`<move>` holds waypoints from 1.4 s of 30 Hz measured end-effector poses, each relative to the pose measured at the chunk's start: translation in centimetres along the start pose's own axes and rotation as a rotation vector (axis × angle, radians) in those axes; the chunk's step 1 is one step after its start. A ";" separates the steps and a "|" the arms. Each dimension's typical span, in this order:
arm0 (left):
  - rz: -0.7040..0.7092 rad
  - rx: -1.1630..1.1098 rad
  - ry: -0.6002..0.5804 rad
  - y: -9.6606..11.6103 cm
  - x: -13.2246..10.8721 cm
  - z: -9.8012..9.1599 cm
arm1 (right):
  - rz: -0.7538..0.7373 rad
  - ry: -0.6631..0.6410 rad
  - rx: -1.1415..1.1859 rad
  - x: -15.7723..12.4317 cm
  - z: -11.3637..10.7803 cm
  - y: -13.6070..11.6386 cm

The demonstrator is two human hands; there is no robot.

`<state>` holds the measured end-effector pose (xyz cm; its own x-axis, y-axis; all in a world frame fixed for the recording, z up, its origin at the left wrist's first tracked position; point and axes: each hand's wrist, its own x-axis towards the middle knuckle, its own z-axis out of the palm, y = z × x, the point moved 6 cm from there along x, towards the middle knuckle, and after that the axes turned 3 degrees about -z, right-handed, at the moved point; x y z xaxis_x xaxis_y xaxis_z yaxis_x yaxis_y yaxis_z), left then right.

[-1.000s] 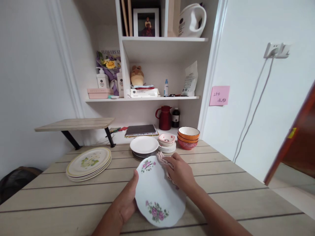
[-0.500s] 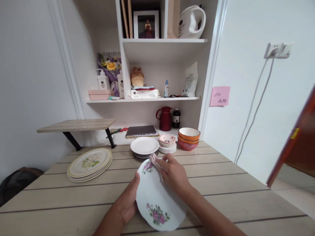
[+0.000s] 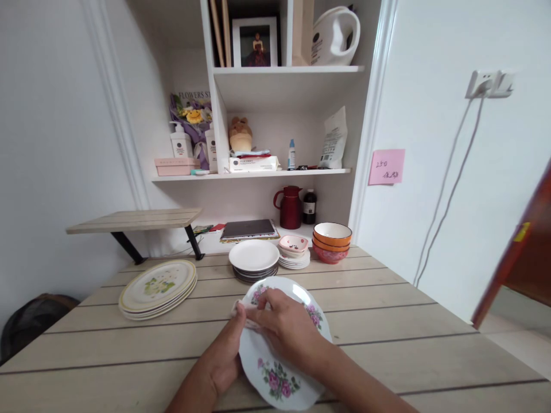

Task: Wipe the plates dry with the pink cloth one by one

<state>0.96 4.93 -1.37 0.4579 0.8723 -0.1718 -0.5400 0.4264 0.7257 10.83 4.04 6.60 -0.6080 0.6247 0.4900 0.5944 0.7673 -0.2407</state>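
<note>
A white plate [image 3: 257,376] with pink flower sprays and a wavy rim is held tilted over the table's near side. My left hand [image 3: 224,353] grips its left edge, thumb on the rim. Across the plate's face lies my right hand [image 3: 286,330], its fingers pressing a pale cloth [image 3: 250,314] against the upper left rim, close to my left thumb. Just beyond the plate stands a stack of dark plates with a white plate [image 3: 253,254] on top. Part of the flowered plate's middle is hidden by my right hand.
On the wooden table [image 3: 172,347], stacked yellow-rimmed plates [image 3: 158,285] lie left. Small dishes [image 3: 294,252] and stacked bowls [image 3: 331,242] stand at the back right. Behind are a laptop [image 3: 248,228], a red jug [image 3: 290,207] and a small raised shelf [image 3: 133,219].
My right hand has slid the cloth along the rim, leftward and nearer, to beside my left thumb. The plate's right-hand flower spray now shows. My left hand keeps its hold.
</note>
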 end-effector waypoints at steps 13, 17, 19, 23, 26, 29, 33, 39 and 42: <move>0.033 0.028 -0.043 0.1 -0.2 -0.4 | 0.214 0.181 -0.189 -0.2 -0.7 4.4; 0.030 0.046 -0.020 0.4 -0.5 -0.3 | 0.261 0.190 -0.179 -1.0 -2.2 7.2; 0.051 0.044 -0.010 0.6 -0.5 -0.3 | 0.232 0.171 -0.153 -1.5 -2.8 7.8; 0.103 0.032 -0.002 1.0 -0.4 -0.5 | 0.196 0.128 -0.129 -2.3 -3.7 8.2; 0.140 0.022 0.022 1.4 -0.3 -0.9 | 0.217 0.104 -0.101 -2.7 -4.2 8.9; 0.152 0.025 0.061 1.6 -0.3 -1.1 | 0.234 0.000 -0.025 -3.1 -4.1 9.4; 0.147 0.050 0.097 1.8 -0.5 -1.0 | 0.211 -0.179 0.025 -3.5 -3.4 8.9; 0.135 0.055 0.106 1.7 -0.4 -0.8 | 0.050 -0.397 0.088 -3.8 -2.0 5.9; 0.127 0.043 0.094 1.6 -0.1 -0.9 | -0.042 -0.461 0.149 -3.8 -0.9 3.8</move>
<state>-0.57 5.71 -0.78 0.3182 0.9381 -0.1370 -0.5579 0.3021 0.7729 15.88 4.44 4.61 -0.8198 0.5659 0.0879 0.5027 0.7846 -0.3629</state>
